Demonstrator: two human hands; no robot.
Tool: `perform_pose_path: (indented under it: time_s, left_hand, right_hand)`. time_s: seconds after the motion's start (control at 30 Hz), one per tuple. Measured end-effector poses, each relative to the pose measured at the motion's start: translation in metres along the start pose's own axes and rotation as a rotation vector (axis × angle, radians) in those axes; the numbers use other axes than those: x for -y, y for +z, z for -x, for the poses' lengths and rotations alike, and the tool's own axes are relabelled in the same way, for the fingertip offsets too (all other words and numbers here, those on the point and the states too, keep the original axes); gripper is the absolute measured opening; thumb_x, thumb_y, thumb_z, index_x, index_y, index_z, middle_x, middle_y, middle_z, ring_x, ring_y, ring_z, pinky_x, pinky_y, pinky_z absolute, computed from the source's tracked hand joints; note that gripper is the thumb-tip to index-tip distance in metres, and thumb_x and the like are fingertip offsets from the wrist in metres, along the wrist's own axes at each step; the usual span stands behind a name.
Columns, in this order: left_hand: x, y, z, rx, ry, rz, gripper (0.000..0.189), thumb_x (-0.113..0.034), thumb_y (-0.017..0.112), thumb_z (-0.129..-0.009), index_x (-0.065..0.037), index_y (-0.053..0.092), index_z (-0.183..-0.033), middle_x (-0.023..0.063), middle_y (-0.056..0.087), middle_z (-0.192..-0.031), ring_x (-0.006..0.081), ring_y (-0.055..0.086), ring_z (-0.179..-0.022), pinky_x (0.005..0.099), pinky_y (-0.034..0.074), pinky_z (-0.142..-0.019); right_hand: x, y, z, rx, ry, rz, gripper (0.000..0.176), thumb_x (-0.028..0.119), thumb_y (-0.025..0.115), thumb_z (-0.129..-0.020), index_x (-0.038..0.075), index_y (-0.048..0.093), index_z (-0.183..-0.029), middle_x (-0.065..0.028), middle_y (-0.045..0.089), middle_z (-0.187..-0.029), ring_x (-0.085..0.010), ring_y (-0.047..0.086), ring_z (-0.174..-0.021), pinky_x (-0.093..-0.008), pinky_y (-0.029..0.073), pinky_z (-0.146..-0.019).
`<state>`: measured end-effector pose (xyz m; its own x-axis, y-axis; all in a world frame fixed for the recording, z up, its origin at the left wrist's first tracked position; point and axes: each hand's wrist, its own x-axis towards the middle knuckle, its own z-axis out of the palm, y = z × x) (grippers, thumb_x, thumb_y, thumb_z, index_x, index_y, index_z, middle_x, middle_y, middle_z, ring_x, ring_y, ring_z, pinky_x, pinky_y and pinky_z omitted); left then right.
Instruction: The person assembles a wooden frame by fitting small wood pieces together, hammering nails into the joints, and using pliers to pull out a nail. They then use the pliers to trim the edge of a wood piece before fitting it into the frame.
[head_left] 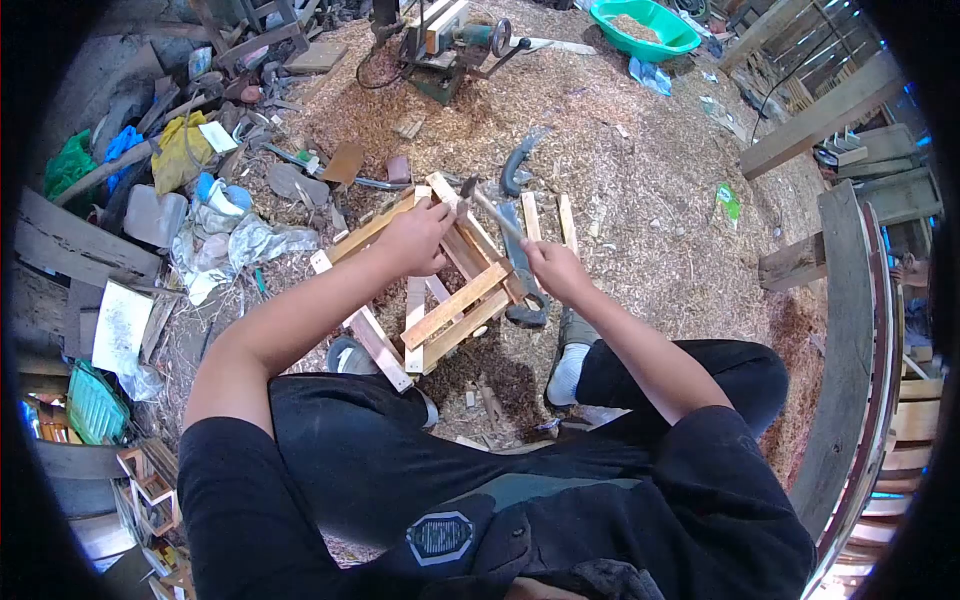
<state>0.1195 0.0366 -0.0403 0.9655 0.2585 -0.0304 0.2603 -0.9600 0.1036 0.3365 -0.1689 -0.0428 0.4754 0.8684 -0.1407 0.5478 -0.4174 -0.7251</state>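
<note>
My right hand (553, 270) is closed round the wooden handle of a hammer (497, 216). The hammer's dark head is at the upper corner of a small wooden frame (455, 305), close to the fingertips of my left hand. This frame, made of pale slats joined at angles, leans between my legs. My left hand (418, 238) is closed over its upper part, fingers bent at the slat's end; whether a nail is between them I cannot tell. A dark metal piece with a curved end (518, 165) lies just beyond the frame, partly behind the hammer.
Two loose slats (532, 215) lie right of the frame on ground strewn with wood shavings. A machine with a handwheel (470, 40) stands ahead. A green basin (645, 45) is at the far right. Bags and scrap (210, 220) pile up on the left; a wooden beam (845, 370) runs along the right.
</note>
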Motion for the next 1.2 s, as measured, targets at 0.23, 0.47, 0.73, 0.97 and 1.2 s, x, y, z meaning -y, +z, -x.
perform_pose_path:
  time_s: [0.23, 0.47, 0.73, 0.97, 1.2]
  left_hand:
    - [0.000, -0.001, -0.002, 0.042, -0.023, -0.005, 0.074, -0.031, 0.077, -0.077, 0.001, 0.058, -0.141, 0.0135, 0.059, -0.132, 0.0341, 0.056, -0.117, 0.0449, 0.058, -0.096]
    - [-0.002, -0.005, 0.001, 0.061, -0.034, -0.006, 0.071, -0.030, 0.077, -0.077, 0.001, 0.060, -0.138, 0.0133, 0.058, -0.136, 0.0337, 0.056, -0.119, 0.0446, 0.056, -0.099]
    - [-0.004, -0.009, -0.001, 0.050, -0.028, 0.009, 0.074, -0.028, 0.077, -0.076, 0.000, 0.058, -0.142, 0.0127, 0.059, -0.133, 0.0334, 0.057, -0.116, 0.0444, 0.058, -0.095]
    - [0.000, -0.002, -0.002, 0.012, 0.000, -0.028, 0.068, -0.034, 0.076, -0.080, -0.001, 0.060, -0.138, 0.0123, 0.061, -0.128, 0.0331, 0.058, -0.121, 0.0436, 0.059, -0.096]
    - [-0.002, -0.002, -0.006, 0.037, -0.022, -0.015, 0.066, -0.028, 0.076, -0.076, 0.001, 0.061, -0.134, 0.0131, 0.060, -0.124, 0.0339, 0.058, -0.112, 0.0449, 0.058, -0.092]
  right_hand:
    - [0.014, -0.004, 0.003, -0.122, -0.023, -0.179, 0.061, 0.052, 0.046, -0.110, -0.003, 0.069, -0.097, -0.0204, 0.067, -0.072, -0.0372, 0.064, -0.066, -0.0500, 0.050, -0.068]
    - [0.016, -0.002, 0.004, -0.018, 0.022, -0.089, 0.057, 0.050, 0.048, -0.110, 0.000, 0.071, -0.094, -0.0203, 0.064, -0.068, -0.0361, 0.063, -0.063, -0.0475, 0.050, -0.065]
    - [-0.022, 0.027, 0.000, 0.014, 0.014, -0.200, 0.053, 0.049, 0.048, -0.111, 0.002, 0.066, -0.093, -0.0134, 0.057, -0.061, -0.0258, 0.057, -0.054, -0.0454, 0.046, -0.055]
    - [-0.028, 0.018, -0.014, 0.419, 0.463, -0.734, 0.044, 0.051, 0.040, -0.114, 0.012, 0.058, -0.102, 0.0026, 0.044, -0.060, -0.0114, 0.034, -0.039, -0.0306, 0.027, -0.037]
    - [-0.020, -0.029, -0.047, 0.593, 0.405, -0.462, 0.048, 0.049, 0.040, -0.114, 0.010, 0.063, -0.098, 0.0063, 0.041, -0.061, -0.0081, 0.029, -0.041, -0.0290, 0.022, -0.039]
